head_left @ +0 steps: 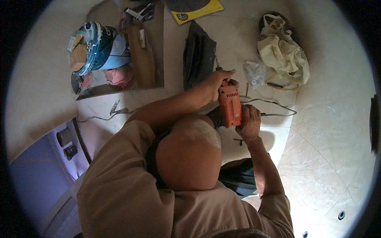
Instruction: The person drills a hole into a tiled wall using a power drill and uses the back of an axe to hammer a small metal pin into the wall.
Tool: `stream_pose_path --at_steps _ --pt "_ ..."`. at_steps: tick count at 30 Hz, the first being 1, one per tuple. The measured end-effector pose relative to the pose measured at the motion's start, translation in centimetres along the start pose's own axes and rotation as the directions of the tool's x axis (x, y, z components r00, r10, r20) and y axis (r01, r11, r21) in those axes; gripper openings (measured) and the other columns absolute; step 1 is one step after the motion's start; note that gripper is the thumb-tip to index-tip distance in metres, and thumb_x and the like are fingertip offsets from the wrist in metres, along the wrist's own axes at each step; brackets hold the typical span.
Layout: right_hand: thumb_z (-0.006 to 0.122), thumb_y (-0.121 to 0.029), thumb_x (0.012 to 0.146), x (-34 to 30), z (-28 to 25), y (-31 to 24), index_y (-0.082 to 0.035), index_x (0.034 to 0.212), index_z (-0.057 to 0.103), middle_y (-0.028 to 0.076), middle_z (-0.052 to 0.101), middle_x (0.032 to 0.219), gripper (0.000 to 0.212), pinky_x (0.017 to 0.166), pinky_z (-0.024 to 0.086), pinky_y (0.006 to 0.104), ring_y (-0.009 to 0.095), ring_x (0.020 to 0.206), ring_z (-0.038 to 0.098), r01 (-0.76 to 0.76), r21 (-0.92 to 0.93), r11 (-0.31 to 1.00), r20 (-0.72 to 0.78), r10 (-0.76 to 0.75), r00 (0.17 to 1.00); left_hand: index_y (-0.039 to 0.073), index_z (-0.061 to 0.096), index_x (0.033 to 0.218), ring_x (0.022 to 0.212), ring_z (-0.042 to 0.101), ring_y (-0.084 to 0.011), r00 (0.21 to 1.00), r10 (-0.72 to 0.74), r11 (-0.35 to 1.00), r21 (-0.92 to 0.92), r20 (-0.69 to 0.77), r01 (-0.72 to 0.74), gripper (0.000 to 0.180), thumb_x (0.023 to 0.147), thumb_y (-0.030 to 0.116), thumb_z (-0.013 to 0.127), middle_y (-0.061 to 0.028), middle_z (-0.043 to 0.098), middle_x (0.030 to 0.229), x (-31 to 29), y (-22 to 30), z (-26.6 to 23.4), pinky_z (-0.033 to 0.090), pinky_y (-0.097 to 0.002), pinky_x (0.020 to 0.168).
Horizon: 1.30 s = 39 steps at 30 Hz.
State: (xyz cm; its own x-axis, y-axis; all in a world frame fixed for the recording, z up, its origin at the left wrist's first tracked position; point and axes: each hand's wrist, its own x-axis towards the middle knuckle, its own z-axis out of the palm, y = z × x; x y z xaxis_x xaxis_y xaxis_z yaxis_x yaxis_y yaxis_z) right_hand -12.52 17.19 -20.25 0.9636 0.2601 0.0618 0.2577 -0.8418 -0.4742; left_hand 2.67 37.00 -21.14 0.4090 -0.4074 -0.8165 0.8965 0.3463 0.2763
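Observation:
An orange power drill (230, 105) lies between my two hands, its thin drill bit (217, 61) pointing away from me. My left hand (223, 84) is wrapped round the front end near the chuck, thumb stretched over it. At the rear, my right hand (250, 122) grips the drill on its right side, where the grey power cord (274, 114) comes out; its palm side is hidden. Just left of the bit stands a black folded case or bag (197, 53). My bent, dusty knee (188, 158) rises between my arms.
A blue bucket (113, 51) of small items lies tilted at the far left, beside a brown board (143, 59). A clear plastic bag (254, 74) and a cream cloth bag (283, 57) lie far right. Beyond is a yellow-black package (198, 14). Loose cable (107, 116) crosses the left floor.

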Motion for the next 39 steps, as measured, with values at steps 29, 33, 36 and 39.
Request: stream_pose_path --at_steps 29,33,36,39 --pt "0.073 -0.014 0.083 -3.7 2.7 -0.8 0.001 0.117 0.064 0.022 0.072 0.104 0.039 0.073 0.055 0.0451 0.042 0.084 0.068 -0.254 0.470 0.846 -0.013 0.294 0.956 0.007 0.055 0.116 0.105 0.070 -0.0353 1.000 -0.020 1.000 -0.023 0.005 0.021 0.039 0.103 0.041 0.067 -0.0183 0.069 0.105 1.4 -1.6 1.1 0.053 -0.0573 0.101" --pt "0.072 -0.020 0.090 -2.7 -0.3 -2.6 0.002 0.109 0.067 0.015 0.074 0.089 0.030 0.062 0.053 0.0379 0.030 0.070 0.070 -0.374 0.688 0.622 0.089 0.439 0.894 0.006 0.060 0.117 0.090 0.070 -0.0378 0.989 -0.072 0.997 -0.025 -0.127 0.070 0.045 0.101 0.048 0.062 -0.0159 0.068 0.108 2.6 -1.5 -1.5 0.053 -0.0609 0.088" --pt "0.073 -0.015 0.088 -4.0 -0.2 -1.3 0.003 0.108 0.066 0.011 0.071 0.083 0.028 0.054 0.050 0.0357 0.019 0.061 0.062 -0.574 0.810 0.119 0.446 0.509 0.736 0.006 0.062 0.120 0.094 0.070 -0.0377 0.953 0.001 0.982 0.179 -0.302 0.056 0.045 0.105 0.048 0.056 -0.0172 0.071 0.108 2.2 -1.2 -3.0 0.052 -0.0568 0.086" --pt "0.071 -0.013 0.087 -4.0 -1.1 -1.8 0.003 0.105 0.065 0.010 0.067 0.079 0.025 0.049 0.046 0.0335 0.017 0.054 0.057 -0.422 0.899 -0.113 0.414 0.529 0.741 0.003 0.062 0.124 0.097 0.069 -0.0350 0.915 0.222 0.894 0.444 -0.337 -0.053 0.042 0.108 0.040 0.053 -0.0176 0.072 0.102 0.6 0.0 -3.9 0.052 -0.0510 0.086"
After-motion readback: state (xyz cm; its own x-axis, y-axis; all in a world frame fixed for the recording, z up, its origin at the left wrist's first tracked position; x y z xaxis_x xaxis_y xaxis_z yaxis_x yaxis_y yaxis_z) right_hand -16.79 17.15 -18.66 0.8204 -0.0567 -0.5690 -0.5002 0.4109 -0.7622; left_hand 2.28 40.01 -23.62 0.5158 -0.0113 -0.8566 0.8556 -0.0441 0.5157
